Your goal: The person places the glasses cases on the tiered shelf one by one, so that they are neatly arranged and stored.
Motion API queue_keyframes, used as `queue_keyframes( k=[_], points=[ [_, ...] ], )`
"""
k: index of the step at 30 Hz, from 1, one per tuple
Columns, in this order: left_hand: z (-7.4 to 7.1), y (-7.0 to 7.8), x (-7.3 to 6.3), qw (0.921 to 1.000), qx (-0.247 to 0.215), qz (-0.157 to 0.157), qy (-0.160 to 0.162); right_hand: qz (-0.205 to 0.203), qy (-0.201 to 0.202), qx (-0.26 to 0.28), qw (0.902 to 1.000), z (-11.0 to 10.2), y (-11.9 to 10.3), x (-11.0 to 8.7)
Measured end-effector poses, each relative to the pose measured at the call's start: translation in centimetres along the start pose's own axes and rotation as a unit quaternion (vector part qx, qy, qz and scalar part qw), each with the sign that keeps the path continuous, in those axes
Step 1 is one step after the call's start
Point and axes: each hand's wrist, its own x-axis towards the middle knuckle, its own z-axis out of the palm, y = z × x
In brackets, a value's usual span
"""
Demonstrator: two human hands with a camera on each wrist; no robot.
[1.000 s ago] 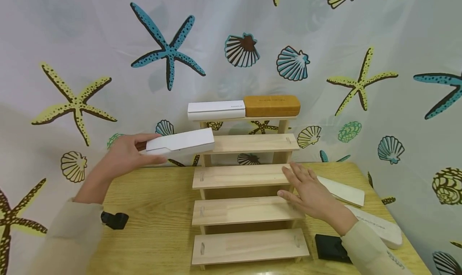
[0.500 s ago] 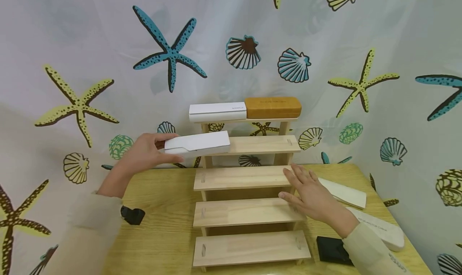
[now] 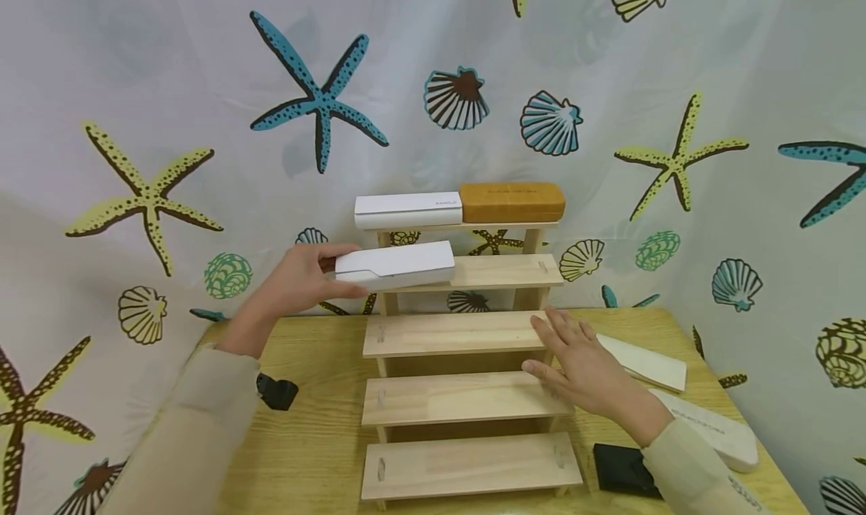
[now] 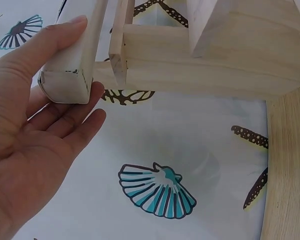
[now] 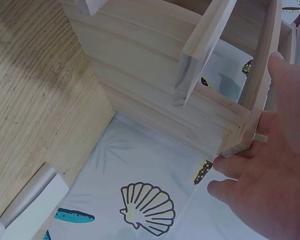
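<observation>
My left hand [image 3: 294, 283] pinches the left end of a white glasses case [image 3: 402, 264], thumb on its near side and fingers behind. The case has a flap lid and overlaps the left half of the second-highest shelf of the stepped wooden stand [image 3: 456, 331]. In the left wrist view, the case's end [image 4: 69, 82] sits between thumb and fingers. My right hand [image 3: 587, 365] rests on the right end of the middle shelf with fingers extended; the right wrist view has its fingertips at the shelf's end. Another white case [image 3: 408, 210] and an orange-brown case [image 3: 512, 203] stand on the top shelf.
Right of the stand lie a cream case [image 3: 646, 361], a white case with lettering [image 3: 710, 425] and a black object [image 3: 622, 468] on the wooden table [image 3: 304, 455]. A small black item [image 3: 277, 392] lies at the left. A patterned curtain [image 3: 433, 49] hangs behind.
My left hand has carried the white glasses case rightward, from beside the second-highest shelf to over its left half. My right hand stays on the stand.
</observation>
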Motion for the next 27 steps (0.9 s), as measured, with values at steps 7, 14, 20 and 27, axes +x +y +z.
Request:
queue_keyframes(
  k=[7,14,20,27],
  points=[
    [0.8,0.4,0.8,0.9999,-0.007,-0.003,-0.007,0.002,0.0,-0.001,1.0,0.0,0.0,-0.1],
    [1.5,0.5,1.5,0.9997,-0.02,-0.002,-0.016,0.002,0.002,0.002,1.0,0.0,0.1,-0.1],
    [1.8,0.5,1.9,0.9998,-0.008,-0.005,-0.017,0.003,0.0,0.007,1.0,0.1,0.1,-0.1],
    [2.0,0.5,2.2,0.9997,-0.004,-0.008,-0.021,0.001,0.005,0.0,1.0,0.1,0.1,0.0]
  ],
)
